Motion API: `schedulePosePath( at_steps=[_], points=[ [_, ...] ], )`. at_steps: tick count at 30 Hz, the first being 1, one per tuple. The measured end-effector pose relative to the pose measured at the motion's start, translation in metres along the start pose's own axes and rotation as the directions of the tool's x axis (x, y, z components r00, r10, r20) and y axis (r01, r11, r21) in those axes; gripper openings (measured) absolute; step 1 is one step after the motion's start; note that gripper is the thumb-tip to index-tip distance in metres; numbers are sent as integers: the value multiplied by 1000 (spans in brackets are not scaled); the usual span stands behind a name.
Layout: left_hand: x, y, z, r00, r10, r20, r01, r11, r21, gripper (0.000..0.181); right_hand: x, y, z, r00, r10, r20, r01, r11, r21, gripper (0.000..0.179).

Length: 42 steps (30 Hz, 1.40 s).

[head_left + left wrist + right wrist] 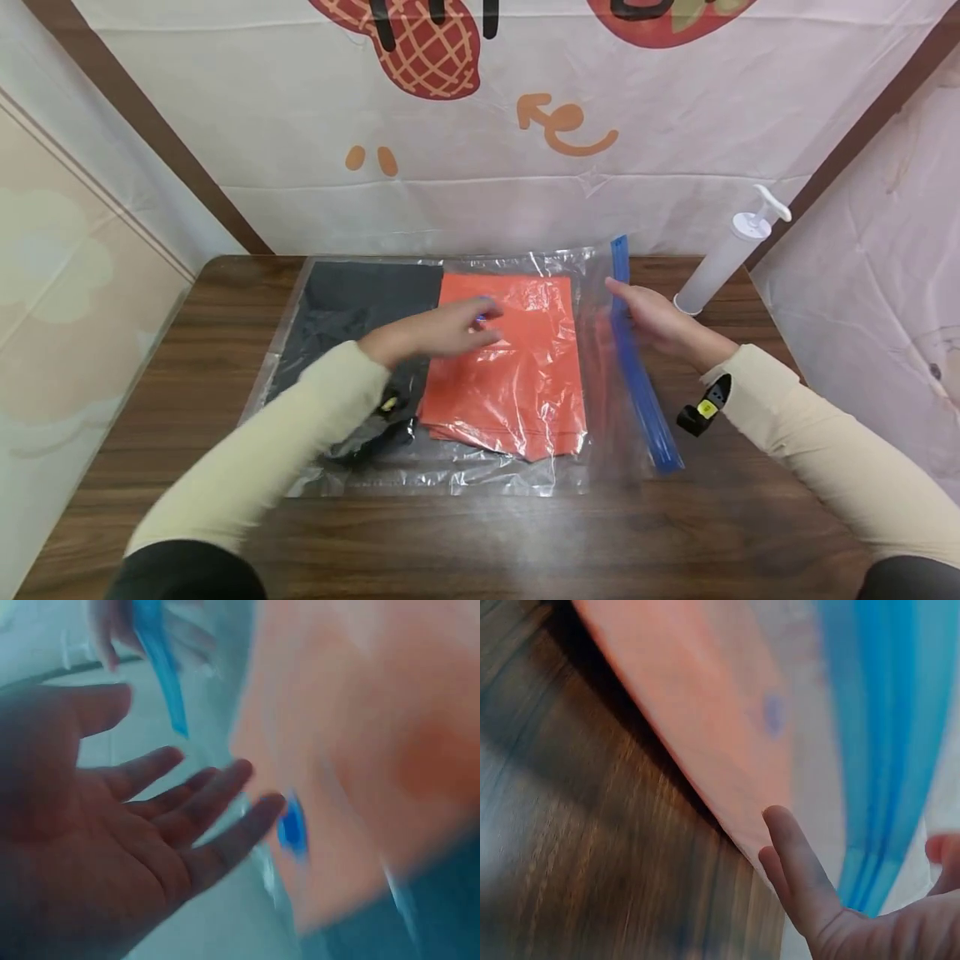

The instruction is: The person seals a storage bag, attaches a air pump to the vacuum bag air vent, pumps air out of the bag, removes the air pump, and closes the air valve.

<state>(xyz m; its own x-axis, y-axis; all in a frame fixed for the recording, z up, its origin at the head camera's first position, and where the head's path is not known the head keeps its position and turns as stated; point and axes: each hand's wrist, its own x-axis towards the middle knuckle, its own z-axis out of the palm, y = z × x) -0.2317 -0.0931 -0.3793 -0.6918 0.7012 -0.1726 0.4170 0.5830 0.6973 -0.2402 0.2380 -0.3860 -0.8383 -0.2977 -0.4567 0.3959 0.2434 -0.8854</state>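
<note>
A clear plastic vacuum storage bag (487,483) lies flat on the table, holding folded black cloth (367,287) on the left and folded orange cloth (517,375) on the right. Along its right end runs a blue zip strip (641,383). My right hand (663,321) grips the bag at this strip near the far corner, thumb on top and fingers underneath, the edge lifted. My left hand (450,329) hovers over the orange cloth with its fingers spread and holds nothing. Close to its fingertips is the bag's small blue valve (293,827).
A white hand pump (720,262) stands at the back right of the wooden table (525,550), just beyond my right hand. A printed cloth backdrop (285,108) hangs behind the table, with similar cloth at both sides.
</note>
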Motion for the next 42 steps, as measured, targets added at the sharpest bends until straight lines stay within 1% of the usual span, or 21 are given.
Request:
schedulePosePath(
  at_steps=[2,4,6,8,11,13,15,18,20,21,24,25,27,30,32,34,36,38,39,41,42],
  points=[
    [-25,-13,-8,1000,-12,-6,13,996,85,51,-4,1,-4,1000,-25,14,26,998,-56,63],
    [-50,-29,-14,999,-52,-15,53,987,154,56,-8,4,-8,999,-51,18,53,990,-132,71],
    [-75,-44,-17,991,-130,-16,130,969,208,68,-13,9,-12,998,-64,23,68,980,-189,79],
    [-98,-59,-18,976,-218,-11,214,949,232,84,-16,15,-16,997,-69,19,71,972,-222,83],
    [-124,-78,-14,940,-341,1,331,913,237,105,-19,26,-22,998,-59,5,58,971,-233,85],
    [-135,-87,-9,921,-389,8,377,896,233,114,-20,35,-25,998,-60,-13,54,960,-276,87],
    [-140,-96,-5,913,-409,12,396,890,228,119,-19,43,-27,998,-56,-29,44,947,-318,88],
    [-143,-104,2,913,-409,3,397,888,232,123,-17,56,-27,996,-65,-57,37,917,-397,87],
    [-142,-106,4,917,-399,-13,391,889,236,123,-15,65,-28,994,-77,-78,35,896,-444,84],
    [-142,-106,5,919,-393,-22,386,891,237,123,-14,68,-28,991,-92,-93,37,877,-480,83],
    [-142,-105,7,923,-381,-46,381,893,238,122,-14,75,-26,973,-187,-134,69,790,-609,83],
    [-143,-104,7,924,-379,-55,381,894,237,122,-15,77,-25,962,-234,-142,87,752,-653,83],
    [-146,-102,9,923,-378,-73,384,893,237,121,-17,79,-20,930,-339,-143,126,657,-743,84],
    [-152,-97,14,924,-368,-104,383,895,230,118,-25,83,-10,883,-463,-74,205,522,-828,86],
    [-158,-95,17,924,-361,-124,380,896,227,114,-33,86,-1,870,-494,4,253,437,-863,89],
    [-164,-91,21,925,-355,-137,377,900,220,112,-42,89,9,865,-491,97,304,361,-882,97],
    [-170,-89,25,925,-355,-135,377,900,218,114,-51,93,17,876,-451,171,337,319,-886,105],
    [-174,-89,29,925,-360,-125,379,900,217,120,-59,97,24,890,-400,217,351,299,-887,112],
    [-175,-90,31,925,-361,-119,379,900,217,123,-62,100,25,897,-377,230,351,293,-889,116],
    [-175,-92,35,927,-359,-110,375,902,215,128,-65,105,26,910,-339,237,344,302,-889,121],
    [-175,-94,36,927,-360,-108,376,902,214,130,-66,108,26,912,-333,238,342,301,-890,123]
  ],
)
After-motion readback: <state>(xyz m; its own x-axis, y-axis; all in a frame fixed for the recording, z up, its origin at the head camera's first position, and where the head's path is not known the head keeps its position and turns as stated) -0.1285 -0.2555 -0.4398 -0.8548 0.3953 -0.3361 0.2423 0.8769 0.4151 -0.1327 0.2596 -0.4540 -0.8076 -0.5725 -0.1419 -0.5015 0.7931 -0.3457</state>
